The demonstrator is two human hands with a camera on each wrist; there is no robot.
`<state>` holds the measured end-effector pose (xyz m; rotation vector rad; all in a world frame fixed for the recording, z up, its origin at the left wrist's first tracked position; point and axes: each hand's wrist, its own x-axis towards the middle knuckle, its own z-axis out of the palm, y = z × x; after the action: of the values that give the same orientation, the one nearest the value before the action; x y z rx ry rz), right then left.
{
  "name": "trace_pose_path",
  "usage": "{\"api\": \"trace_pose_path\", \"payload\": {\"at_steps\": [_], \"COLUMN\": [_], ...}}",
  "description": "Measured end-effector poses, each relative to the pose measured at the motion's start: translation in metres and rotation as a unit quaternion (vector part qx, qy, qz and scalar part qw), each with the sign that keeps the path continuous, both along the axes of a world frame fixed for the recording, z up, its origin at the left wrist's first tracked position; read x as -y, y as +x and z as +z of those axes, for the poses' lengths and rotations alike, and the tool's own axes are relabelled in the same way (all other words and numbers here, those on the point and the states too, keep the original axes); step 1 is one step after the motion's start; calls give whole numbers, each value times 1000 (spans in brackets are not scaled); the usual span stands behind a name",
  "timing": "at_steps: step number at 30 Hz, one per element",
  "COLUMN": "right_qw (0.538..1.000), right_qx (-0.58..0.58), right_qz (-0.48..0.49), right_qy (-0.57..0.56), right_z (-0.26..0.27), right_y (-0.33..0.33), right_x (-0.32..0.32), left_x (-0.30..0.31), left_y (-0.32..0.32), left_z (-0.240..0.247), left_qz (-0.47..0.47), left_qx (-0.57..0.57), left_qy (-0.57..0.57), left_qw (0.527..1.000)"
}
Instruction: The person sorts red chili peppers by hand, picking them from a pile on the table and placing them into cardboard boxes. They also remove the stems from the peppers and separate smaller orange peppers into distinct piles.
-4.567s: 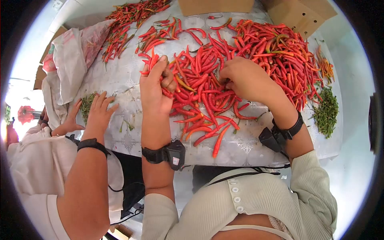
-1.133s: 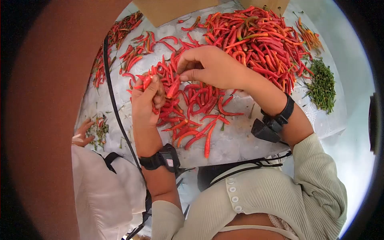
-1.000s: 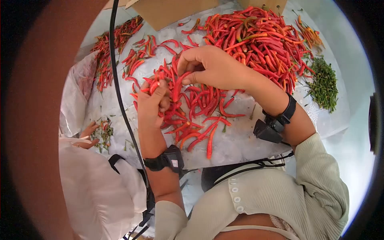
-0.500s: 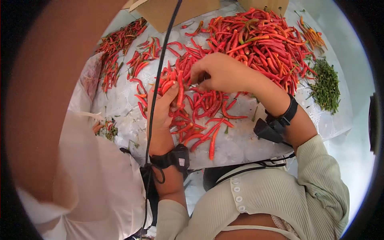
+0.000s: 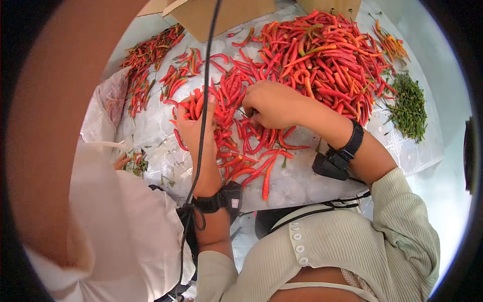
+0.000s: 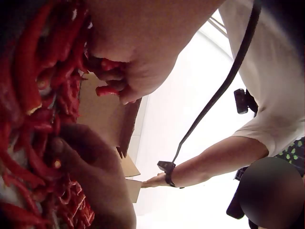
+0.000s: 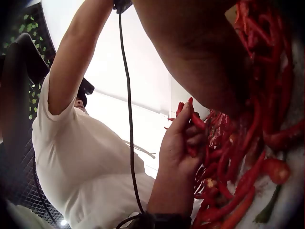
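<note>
In the head view my left hand is raised over the table, gripping several red chilli peppers whose tips stick up past the fingers. The left wrist view shows red ends poking out between its fingers. My right hand reaches down into the loose chillies beside it, fingers curled. Its fingertips are hidden among the peppers, and I cannot tell whether they pinch one. Close by its thumb in the left wrist view lies a cut chilli end.
A large chilli heap lies behind my right hand, green stems at the right. More chillies and a cardboard box are at the back. Another person's blurred arm and a black cable cross the left side.
My right hand has left the left hand's side and gone down into the loose chillies. The left hand's upright chilli has tilted in among the others. Another person's arm has come in at left.
</note>
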<state>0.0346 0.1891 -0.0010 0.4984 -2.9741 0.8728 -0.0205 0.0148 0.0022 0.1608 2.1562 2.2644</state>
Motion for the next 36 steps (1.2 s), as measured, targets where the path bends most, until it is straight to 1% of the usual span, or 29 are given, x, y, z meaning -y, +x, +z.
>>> {"api": "trace_pose_path", "payload": {"at_steps": [3, 4, 6, 7, 8, 9, 12, 15, 18, 21, 24, 27, 29, 30, 33, 34, 36], "right_qw": [998, 998, 986, 977, 964, 947, 938, 974, 991, 988, 959, 954, 960, 961, 981, 980, 979], "right_qx": [24, -27, -128, -177, -227, -275, -314, -212, -107, -109, -254, -286, -270, -263, -178, -178, -172], "right_qz": [11, -10, -52, -88, -125, -160, -148, -70, -76, -104, -123, -89, -59, -43, -43, -56, -84], "right_qy": [-50, -64, -93, -77, -61, -45, 19, 28, 10, -20, -34, -25, 38, 73, 66, 72, 76], "right_z": [2, 2, -2, -6, -12, -19, -33, -29, -2, -3, -10, -10, -26, -25, -20, -18, -20], "right_y": [-4, -4, -3, -5, -8, -10, -13, -9, -3, -7, -20, -38, -57, -62, -64, -64, -59], "right_x": [2, 5, 12, 13, 15, 16, 13, 13, 17, 17, 22, 29, 24, 23, 14, 11, 9], "left_x": [5, 7, 8, 9, 11, 13, 17, 19, 20, 23, 26, 27, 24, 24, 25, 25, 29], "left_y": [-3, -7, -5, -3, -4, -6, -7, -7, -5, -5, -8, -9, -8, -7, -9, -10, -11], "left_z": [0, -2, 3, 4, 4, 5, 5, 6, 8, 9, 9, 8, 10, 11, 10, 11, 9], "left_qz": [15, 40, 61, 71, 56, 60, 67, 62, 59, 56, 50, 41, 48, 32, 26, 37, 19], "left_qx": [-8, -29, -27, -26, -35, -34, -31, -27, -9, 6, 11, 19, 33, 37, 57, 65, 78], "left_qy": [29, 2, 26, 39, 79, 86, 100, 102, 116, 138, 151, 143, 138, 148, 153, 144, 161], "left_qw": [999, 999, 997, 996, 995, 994, 992, 993, 991, 989, 987, 989, 989, 988, 986, 987, 984]}}
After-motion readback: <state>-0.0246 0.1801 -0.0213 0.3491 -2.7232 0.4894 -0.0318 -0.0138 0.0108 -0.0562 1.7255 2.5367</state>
